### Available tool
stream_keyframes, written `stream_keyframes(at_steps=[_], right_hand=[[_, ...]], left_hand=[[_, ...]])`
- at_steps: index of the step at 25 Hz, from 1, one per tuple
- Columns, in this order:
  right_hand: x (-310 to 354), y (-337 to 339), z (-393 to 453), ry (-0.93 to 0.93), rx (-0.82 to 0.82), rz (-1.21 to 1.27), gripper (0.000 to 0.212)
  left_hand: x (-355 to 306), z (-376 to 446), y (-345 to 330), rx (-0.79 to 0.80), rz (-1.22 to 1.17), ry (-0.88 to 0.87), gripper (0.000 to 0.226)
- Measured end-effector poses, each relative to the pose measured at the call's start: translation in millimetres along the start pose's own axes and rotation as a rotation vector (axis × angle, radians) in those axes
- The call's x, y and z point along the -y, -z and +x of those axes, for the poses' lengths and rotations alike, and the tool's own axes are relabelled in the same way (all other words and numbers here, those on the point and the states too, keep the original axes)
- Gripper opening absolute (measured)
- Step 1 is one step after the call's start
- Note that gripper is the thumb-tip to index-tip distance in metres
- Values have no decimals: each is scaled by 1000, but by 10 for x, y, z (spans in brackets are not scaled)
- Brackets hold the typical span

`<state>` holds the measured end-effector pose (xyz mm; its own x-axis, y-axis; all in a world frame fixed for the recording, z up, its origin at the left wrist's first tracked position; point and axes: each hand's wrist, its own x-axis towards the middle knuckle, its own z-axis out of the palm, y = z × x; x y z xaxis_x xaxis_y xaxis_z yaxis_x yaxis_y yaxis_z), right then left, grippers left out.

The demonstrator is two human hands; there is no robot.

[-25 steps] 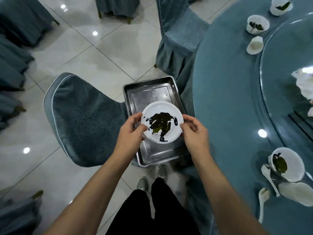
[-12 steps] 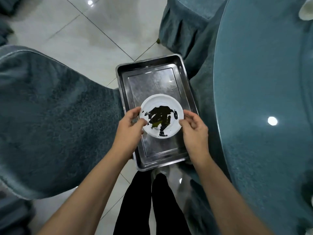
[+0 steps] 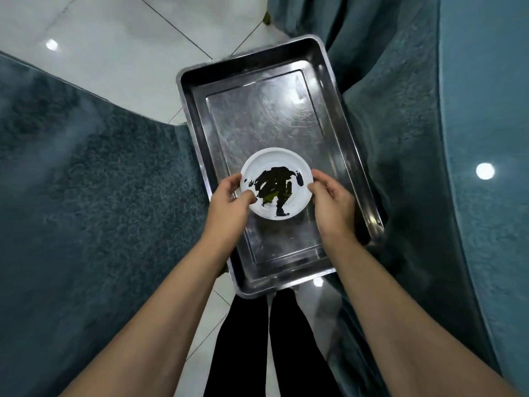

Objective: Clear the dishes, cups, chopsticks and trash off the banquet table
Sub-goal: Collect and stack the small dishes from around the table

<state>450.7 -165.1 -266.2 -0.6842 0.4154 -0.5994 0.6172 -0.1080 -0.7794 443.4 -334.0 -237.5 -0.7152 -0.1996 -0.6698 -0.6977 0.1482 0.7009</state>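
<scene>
White plate (image 3: 277, 187) between hands, left hand (image 3: 229, 204) and right hand (image 3: 332, 202) pinching rim, over steel tray (image 3: 257, 116)

White plate (image 3: 297, 203) smeared black-green; silver tray (image 3: 257, 116); teal chair cover (image 3: 86, 196); white floor tiles (image 3: 128, 47).

Both forearms bare, reaching forward and down, converging toward centre. Left hand (image 3: 229, 203) curled, thumb on top, fingers pinching left rim of white plate (image 3: 297, 202). Right hand (image 3: 333, 203) mirrored, thumb and fingers pinching right rim. Wrists roughly level, knuckles facing up.
</scene>
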Motion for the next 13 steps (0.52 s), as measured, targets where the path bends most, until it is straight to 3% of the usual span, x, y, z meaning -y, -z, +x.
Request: stream_keyframes(at_steps=[13], right_hand=[[-518,-514,792,-66,29,-60,35]], left_hand=[[357,976,-147,-3,100,56,57]])
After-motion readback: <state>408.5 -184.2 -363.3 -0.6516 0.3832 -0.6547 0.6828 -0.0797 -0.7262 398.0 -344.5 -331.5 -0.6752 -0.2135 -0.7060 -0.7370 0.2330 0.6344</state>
